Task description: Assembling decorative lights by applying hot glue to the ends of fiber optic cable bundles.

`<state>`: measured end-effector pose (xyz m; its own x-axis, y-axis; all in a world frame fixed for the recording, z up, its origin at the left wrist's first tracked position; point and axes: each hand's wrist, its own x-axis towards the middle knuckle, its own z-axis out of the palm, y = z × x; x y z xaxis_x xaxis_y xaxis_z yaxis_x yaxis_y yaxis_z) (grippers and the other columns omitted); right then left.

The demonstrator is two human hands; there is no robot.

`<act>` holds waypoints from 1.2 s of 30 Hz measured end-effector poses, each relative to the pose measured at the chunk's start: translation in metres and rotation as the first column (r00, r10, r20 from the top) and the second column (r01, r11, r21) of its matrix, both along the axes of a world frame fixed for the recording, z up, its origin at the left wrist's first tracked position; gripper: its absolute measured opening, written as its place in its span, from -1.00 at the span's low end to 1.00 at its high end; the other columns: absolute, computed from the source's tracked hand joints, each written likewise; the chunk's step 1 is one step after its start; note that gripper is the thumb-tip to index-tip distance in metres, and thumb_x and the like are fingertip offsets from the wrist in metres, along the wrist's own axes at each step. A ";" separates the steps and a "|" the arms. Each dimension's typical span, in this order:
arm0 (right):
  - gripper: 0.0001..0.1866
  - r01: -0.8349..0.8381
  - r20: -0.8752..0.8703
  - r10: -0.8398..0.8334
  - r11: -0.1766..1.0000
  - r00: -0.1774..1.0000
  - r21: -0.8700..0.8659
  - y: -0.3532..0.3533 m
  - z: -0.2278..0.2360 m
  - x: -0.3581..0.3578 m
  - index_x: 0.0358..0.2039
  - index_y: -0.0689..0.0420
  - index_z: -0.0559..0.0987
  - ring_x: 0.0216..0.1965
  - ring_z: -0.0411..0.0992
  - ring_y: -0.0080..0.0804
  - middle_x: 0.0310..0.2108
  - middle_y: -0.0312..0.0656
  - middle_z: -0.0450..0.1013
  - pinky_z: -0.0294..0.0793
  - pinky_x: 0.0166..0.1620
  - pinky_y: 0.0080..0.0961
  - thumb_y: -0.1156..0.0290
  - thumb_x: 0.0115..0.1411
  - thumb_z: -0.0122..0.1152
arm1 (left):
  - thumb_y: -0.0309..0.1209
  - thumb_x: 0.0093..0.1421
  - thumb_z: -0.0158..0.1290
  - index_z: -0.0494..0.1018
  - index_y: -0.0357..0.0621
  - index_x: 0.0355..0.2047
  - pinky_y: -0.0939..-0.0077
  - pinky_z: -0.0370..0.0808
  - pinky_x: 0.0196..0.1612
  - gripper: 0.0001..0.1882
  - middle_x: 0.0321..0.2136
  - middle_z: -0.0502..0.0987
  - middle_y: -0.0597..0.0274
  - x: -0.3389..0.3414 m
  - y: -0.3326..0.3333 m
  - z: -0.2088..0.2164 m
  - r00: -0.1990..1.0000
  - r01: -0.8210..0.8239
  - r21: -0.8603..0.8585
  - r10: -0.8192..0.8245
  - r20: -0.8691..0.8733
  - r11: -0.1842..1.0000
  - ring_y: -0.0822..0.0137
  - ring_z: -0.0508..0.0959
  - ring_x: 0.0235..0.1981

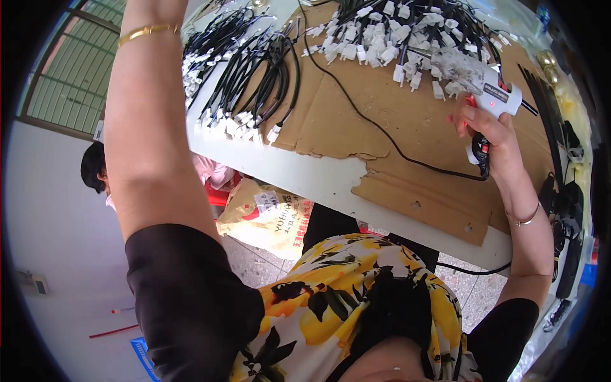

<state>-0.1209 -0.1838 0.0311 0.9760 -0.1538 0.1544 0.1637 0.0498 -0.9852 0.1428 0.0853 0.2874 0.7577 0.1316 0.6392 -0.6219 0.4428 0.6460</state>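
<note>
Toward the right end of the worktop (318, 175), the right hand (490, 137) is clenched around the handle of a white glue gun (493, 102), whose small red light shows on its side and whose body is caked with whitish dried glue at the front. Its black cord (375, 124) runs from the bottom of the handle across a torn sheet of brown cardboard (420, 127) that covers most of the worktop, then curves up toward the far edge. A thin bracelet (527, 219) sits on the right wrist. Just beyond the glue gun, along the far edge, lies a heap of black wires with white plug ends (394, 32), touching the gun's front. Nearer the left end, a second group of looped black wire bundles (248, 76) lies partly on the cardboard and partly on the bare white surface, their white plugs lined up toward the near edge. The left arm (149, 127) reaches up along the left end of the worktop with a gold bangle (147, 30) on the wrist; the hand itself is cut off by the top of the view, so I cannot tell its grip. A bundle of black cable ties (541, 95) lies at the right edge. Below the near left corner, a yellow printed sack (267, 213) rests on the floor beside another person's dark-haired head (94, 167).
</note>
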 end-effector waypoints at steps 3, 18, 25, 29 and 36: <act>-0.77 0.049 -0.025 -0.049 0.999 0.999 0.006 0.007 0.004 -0.003 -0.40 0.20 0.39 -0.58 0.25 -0.56 -0.64 -0.29 0.29 0.33 -0.21 -0.48 0.32 -0.03 0.06 | -0.60 0.07 -0.09 0.33 -0.30 -0.46 0.67 0.46 -0.51 -0.98 -0.56 0.39 0.19 0.019 0.081 0.013 0.058 0.446 -0.664 -0.759 -0.648 0.600 0.39 0.42 -0.60; -0.72 0.144 -0.097 -0.140 0.989 0.985 0.036 0.003 -0.015 0.003 -0.39 0.22 0.38 -0.62 0.24 -0.53 -0.66 -0.29 0.26 0.36 -0.26 -0.43 0.29 -0.06 0.09 | -0.63 -0.04 0.07 0.36 -0.38 -0.52 0.55 0.56 -0.47 -0.90 -0.53 0.47 0.06 0.037 0.180 -0.084 0.735 -0.658 0.096 0.665 -0.136 0.747 0.28 0.52 -0.57; -0.67 0.176 -0.172 -0.157 0.979 0.973 0.102 -0.008 -0.022 0.005 -0.34 0.30 0.34 -0.56 0.30 -0.46 -0.60 -0.17 0.34 0.39 -0.26 -0.46 0.34 -0.07 0.10 | -0.59 -0.01 0.07 0.35 -0.33 -0.47 0.59 0.53 -0.53 -0.89 -0.58 0.46 0.09 0.053 0.175 -0.082 0.771 -0.635 -0.150 0.609 -0.188 0.757 0.35 0.49 -0.62; -0.69 0.144 -0.168 -0.134 0.988 0.977 0.051 -0.008 -0.019 0.006 -0.37 0.26 0.37 -0.56 0.31 -0.47 -0.58 -0.20 0.36 0.33 -0.35 -0.56 0.30 -0.07 0.11 | -0.54 -0.13 0.11 0.41 -0.33 -0.59 0.69 0.30 -0.68 -0.89 -0.69 0.43 0.22 0.082 0.214 -0.150 0.641 -0.730 0.136 0.740 -0.205 0.670 0.47 0.40 -0.71; -0.71 0.112 -0.168 -0.100 0.992 0.981 0.061 0.002 -0.012 0.007 -0.39 0.23 0.38 -0.54 0.31 -0.48 -0.58 -0.21 0.36 0.27 -0.41 -0.60 0.30 -0.07 0.11 | -0.38 -0.08 0.16 0.49 -0.29 -0.44 0.70 0.35 -0.60 -0.77 -0.63 0.50 0.25 0.059 0.299 -0.301 0.499 -0.578 0.649 0.843 -0.199 0.495 0.51 0.46 -0.66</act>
